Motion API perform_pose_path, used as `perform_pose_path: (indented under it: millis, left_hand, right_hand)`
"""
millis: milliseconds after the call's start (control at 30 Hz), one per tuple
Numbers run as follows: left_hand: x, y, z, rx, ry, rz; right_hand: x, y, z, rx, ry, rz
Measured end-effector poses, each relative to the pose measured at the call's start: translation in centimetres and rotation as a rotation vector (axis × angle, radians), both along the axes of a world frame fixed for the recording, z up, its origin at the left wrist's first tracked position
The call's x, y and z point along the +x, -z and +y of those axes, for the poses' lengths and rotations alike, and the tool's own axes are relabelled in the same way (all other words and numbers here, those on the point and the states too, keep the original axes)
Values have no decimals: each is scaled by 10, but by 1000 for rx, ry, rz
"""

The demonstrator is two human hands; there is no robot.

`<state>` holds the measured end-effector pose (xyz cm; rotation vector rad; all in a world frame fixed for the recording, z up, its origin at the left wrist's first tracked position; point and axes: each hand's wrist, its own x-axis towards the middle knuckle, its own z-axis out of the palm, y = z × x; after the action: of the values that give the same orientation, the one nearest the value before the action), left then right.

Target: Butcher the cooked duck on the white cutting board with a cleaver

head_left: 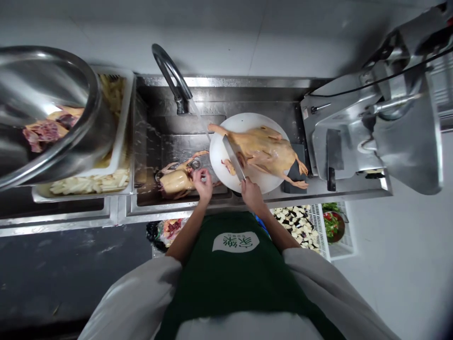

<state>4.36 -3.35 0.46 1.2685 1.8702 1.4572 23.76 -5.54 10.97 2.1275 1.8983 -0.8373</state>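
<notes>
My right hand (252, 194) is wrapped round the handle of a kitchen knife (233, 158), its blade slanting up and left across the near side of a plucked duck (269, 148). That duck lies on a round white cutting board (221, 177), feet to the right, with a small scrap of meat left of the blade. Over the sink, my left hand (203, 185) has its fingers curled but apart, and nothing shows between them. Close to its left, another plucked bird (177, 182) rests on the sink floor.
Water runs from a curved faucet (171, 71) into the steel sink (146, 141). At left, a large steel bowl (95, 123) with raw meat stands over trays of pale cut strips (88, 183). A slicing machine (399, 118) and a cleaver (334, 156) are on the right. Below lies a basket of diced eggplant (299, 224).
</notes>
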Motion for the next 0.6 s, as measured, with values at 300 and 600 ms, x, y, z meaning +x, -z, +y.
perform_pose_path:
  millis: [300, 600]
  left_hand:
    - [-35, 17, -44, -80, -218, -26]
    - [16, 11, 10, 62, 383, 98]
  right_hand:
    - [-5, -22, 11, 195, 28, 43]
    - [-29, 20, 17, -2, 17, 56]
